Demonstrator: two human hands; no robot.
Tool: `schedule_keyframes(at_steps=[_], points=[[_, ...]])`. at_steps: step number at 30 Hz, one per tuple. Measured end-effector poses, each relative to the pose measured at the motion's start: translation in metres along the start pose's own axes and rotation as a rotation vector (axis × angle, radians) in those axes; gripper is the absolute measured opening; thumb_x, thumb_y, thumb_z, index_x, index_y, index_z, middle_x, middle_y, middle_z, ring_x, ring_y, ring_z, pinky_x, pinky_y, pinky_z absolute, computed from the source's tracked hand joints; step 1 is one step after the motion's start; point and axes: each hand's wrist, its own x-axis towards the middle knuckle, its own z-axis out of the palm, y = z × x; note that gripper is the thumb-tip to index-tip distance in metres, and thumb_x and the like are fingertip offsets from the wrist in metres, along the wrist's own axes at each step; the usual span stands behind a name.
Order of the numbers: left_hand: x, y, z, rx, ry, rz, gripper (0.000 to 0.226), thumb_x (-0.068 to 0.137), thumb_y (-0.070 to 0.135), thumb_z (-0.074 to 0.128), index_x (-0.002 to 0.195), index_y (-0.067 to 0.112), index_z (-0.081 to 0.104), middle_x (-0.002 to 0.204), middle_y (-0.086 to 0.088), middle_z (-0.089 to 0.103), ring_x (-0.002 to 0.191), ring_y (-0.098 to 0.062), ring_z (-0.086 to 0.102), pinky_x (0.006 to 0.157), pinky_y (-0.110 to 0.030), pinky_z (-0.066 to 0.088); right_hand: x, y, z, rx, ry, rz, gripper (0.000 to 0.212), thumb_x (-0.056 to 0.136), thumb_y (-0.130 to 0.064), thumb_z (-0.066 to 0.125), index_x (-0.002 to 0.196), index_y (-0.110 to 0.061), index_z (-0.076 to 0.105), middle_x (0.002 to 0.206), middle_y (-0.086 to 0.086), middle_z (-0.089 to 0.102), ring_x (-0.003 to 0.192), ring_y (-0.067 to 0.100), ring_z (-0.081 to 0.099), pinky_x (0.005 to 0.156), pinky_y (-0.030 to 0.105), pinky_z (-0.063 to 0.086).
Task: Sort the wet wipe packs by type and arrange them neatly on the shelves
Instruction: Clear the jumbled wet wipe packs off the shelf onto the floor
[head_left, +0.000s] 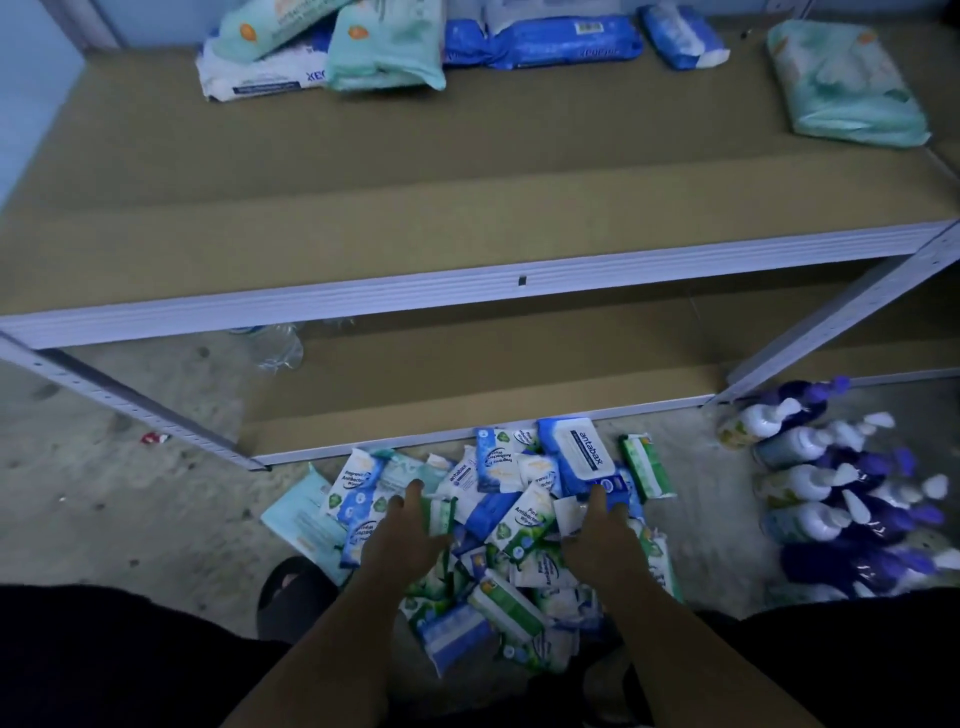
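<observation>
— Where the grey concrete floor (130, 493) meets the front edge of the lower brown board shelf (493, 374), we find the heap of small blue, green and white wet wipe packs (514, 551), lying every way up.

— We agree. On its far side a larger blue soft pack with a white lid label (582, 454) rests tilted, just before that shelf edge. A flat pale-blue pack (301, 512) lies at the heap's left edge.

— And the grips? We see the left grip (410, 525) stretched forward over the heap's left half, fingers fairly straight, its inner side against a small green-and-white pack (439, 514). Whether it pinches that pack we cannot tell.

— The right grip (602, 535) lies on the heap's right half. One finger is straight and touches the near end of the larger blue pack, while the others curl down among the packs. We cannot tell whether it holds anything.

— At the back of the upper brown board shelf (467, 171) we see mint-green soft packs (387, 47) leaning on a white pack with blue lettering (254, 78). Beside them are a long dark-blue pack (540, 44) and a smaller blue pack (680, 36). Well apart at the right lies another mint-green pack (847, 85).

— On the floor right of the heap we note a cluster of purple and white pump bottles (841, 493). A black sandal (293, 592) shows beside the left forearm.
</observation>
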Motion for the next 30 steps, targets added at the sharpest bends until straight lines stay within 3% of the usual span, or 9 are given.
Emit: schedule_keyframes(at_steps=[3,6,9,13,16,19,22,26,30], points=[[-0.004,0.004,-0.008,0.039,0.03,0.009,0.083,0.086,0.052,0.068,0.15,0.022,0.024,0.145,-0.01,0.038,0.128,-0.034,0.05,0.097,-0.045,0.046,-0.006,-0.024,-0.015,-0.012,0.074,-0.045,0.08,0.083,-0.037,0.066,0.147,-0.023,0.02,0.145,0.018,0.033,0.118,0.04,0.054,0.084,0.042,0.052],[-0.011,0.023,-0.032,-0.099,0.137,0.124,0.057,0.09,0.047,0.06,0.138,0.02,0.048,0.137,-0.005,0.047,0.12,-0.025,0.057,0.094,-0.036,0.049,-0.015,-0.061,-0.038,0.117,0.147,-0.108,0.059,0.086,-0.033,0.064,0.139,-0.02,0.04,0.135,0.013,0.045,0.112,0.033,0.058,0.084,0.038,0.048],[-0.028,0.06,-0.083,-0.248,0.381,0.397,0.021,0.092,0.023,0.056,0.11,0.025,0.067,0.113,0.006,0.062,0.089,-0.011,0.064,0.078,-0.029,0.053,-0.03,-0.105,-0.075,0.306,0.343,-0.256,0.03,0.088,-0.022,0.062,0.117,-0.014,0.063,0.114,0.012,0.063,0.072,0.019,0.059,0.065,0.03,0.044],[-0.071,0.118,-0.18,-0.359,0.731,0.799,0.027,0.081,0.003,0.049,0.09,0.019,0.068,0.09,0.012,0.06,0.075,-0.01,0.06,0.067,-0.027,0.05,-0.067,-0.16,-0.138,0.574,0.754,-0.56,0.021,0.076,-0.001,0.062,0.09,-0.014,0.07,0.081,0.002,0.063,0.07,0.022,0.059,0.067,0.029,0.046],[-0.089,0.142,-0.247,-0.358,0.88,0.956,0.026,0.078,-0.002,0.047,0.086,0.014,0.066,0.088,0.009,0.06,0.078,-0.014,0.06,0.067,-0.03,0.048,-0.092,-0.194,-0.182,0.639,0.932,-0.819,0.021,0.072,-0.005,0.055,0.086,-0.014,0.067,0.079,-0.001,0.061,0.068,0.014,0.056,0.067,0.025,0.045],[-0.087,0.142,-0.3,-0.282,0.941,0.982,0.027,0.079,-0.004,0.048,0.088,0.015,0.066,0.088,0.009,0.057,0.073,-0.01,0.055,0.065,-0.029,0.046,-0.097,-0.224,-0.214,0.611,0.852,-0.925,0.026,0.068,-0.009,0.053,0.09,-0.017,0.065,0.083,-0.005,0.056,0.072,0.01,0.052,0.069,0.026,0.046],[-0.065,0.13,-0.345,-0.111,0.967,0.951,0.029,0.078,0.002,0.048,0.093,0.018,0.067,0.091,0.008,0.057,0.072,0.0,0.05,0.067,-0.031,0.048,-0.089,-0.255,-0.236,0.432,0.694,-0.897,0.034,0.072,-0.011,0.057,0.104,-0.023,0.062,0.094,-0.008,0.053,0.085,0.011,0.052,0.08,0.035,0.049],[-0.017,0.121,-0.391,-0.012,0.918,0.834,0.041,0.073,0.011,0.047,0.108,0.024,0.063,0.104,0.011,0.055,0.083,-0.012,0.055,0.077,-0.036,0.052,-0.067,-0.304,-0.261,0.189,0.571,-0.815,0.057,0.077,-0.022,0.06,0.134,-0.023,0.054,0.123,0.002,0.054,0.117,0.024,0.051,0.101,0.041,0.046],[0.025,0.129,-0.418,-0.004,0.849,0.704,0.061,0.076,0.014,0.048,0.135,0.028,0.054,0.118,0.008,0.057,0.082,-0.011,0.048,0.079,-0.033,0.051,-0.046,-0.355,-0.279,0.014,0.506,-0.733,0.077,0.075,-0.028,0.061,0.148,-0.031,0.037,0.147,0.003,0.039,0.139,0.03,0.031,0.113,0.044,0.034]])
